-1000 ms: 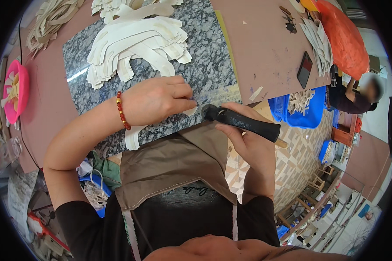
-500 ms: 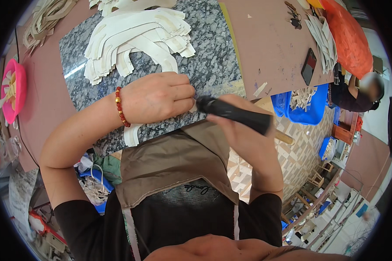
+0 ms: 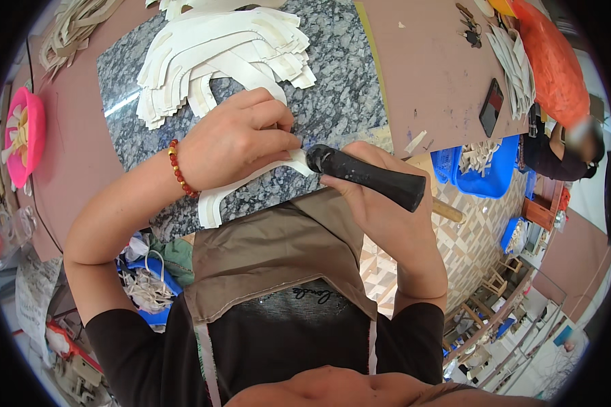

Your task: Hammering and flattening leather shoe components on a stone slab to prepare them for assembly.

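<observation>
A white strip (image 3: 241, 184) lies near the front edge of the slab (image 3: 346, 74), the left hand (image 3: 241, 139) bent over it, pinching or not I cannot tell, while the right hand (image 3: 394, 220) grasps a hammer (image 3: 370, 178) and cursive lettering (image 3: 316, 296) crosses the black shirt (image 3: 278, 359).

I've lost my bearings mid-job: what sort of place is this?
Probably a workshop: a pile of white strips on a speckled slab, a black hammer, and a blue basket of pale pieces.
</observation>
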A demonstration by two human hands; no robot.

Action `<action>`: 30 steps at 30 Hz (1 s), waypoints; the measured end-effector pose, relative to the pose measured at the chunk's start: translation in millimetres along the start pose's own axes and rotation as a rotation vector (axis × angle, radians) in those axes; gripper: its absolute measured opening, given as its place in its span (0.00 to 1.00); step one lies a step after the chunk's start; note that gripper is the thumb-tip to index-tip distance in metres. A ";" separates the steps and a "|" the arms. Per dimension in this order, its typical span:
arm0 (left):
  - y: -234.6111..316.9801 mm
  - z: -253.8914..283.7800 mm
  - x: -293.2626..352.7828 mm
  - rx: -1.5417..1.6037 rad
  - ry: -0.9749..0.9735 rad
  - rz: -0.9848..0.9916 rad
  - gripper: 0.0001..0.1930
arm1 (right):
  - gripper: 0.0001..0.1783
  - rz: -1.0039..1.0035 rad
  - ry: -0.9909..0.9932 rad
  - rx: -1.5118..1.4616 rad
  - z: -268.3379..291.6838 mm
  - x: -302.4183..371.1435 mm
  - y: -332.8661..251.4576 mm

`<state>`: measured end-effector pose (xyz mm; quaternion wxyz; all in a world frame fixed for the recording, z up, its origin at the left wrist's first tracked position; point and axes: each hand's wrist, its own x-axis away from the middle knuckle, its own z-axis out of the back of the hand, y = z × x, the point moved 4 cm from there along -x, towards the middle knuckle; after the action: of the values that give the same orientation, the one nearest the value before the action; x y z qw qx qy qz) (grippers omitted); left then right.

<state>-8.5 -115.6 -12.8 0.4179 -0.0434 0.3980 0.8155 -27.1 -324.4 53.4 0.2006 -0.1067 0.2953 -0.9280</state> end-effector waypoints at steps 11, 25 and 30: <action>16.7 3.3 3.7 -0.318 -0.083 -0.263 0.13 | 0.10 0.002 0.090 -0.208 2.5 -4.9 -0.8; 20.5 11.2 21.0 -0.177 0.058 0.064 0.17 | 0.11 0.005 -0.023 -0.035 -1.3 -8.9 -14.3; 23.4 7.4 27.4 -0.209 0.060 -0.002 0.15 | 0.10 0.015 -0.030 -0.038 -0.3 -9.6 -13.4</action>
<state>-41.1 -100.5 -4.5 0.3998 -0.1114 0.3233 0.8504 -22.7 -310.1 60.3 0.2098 -0.1222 0.3105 -0.9190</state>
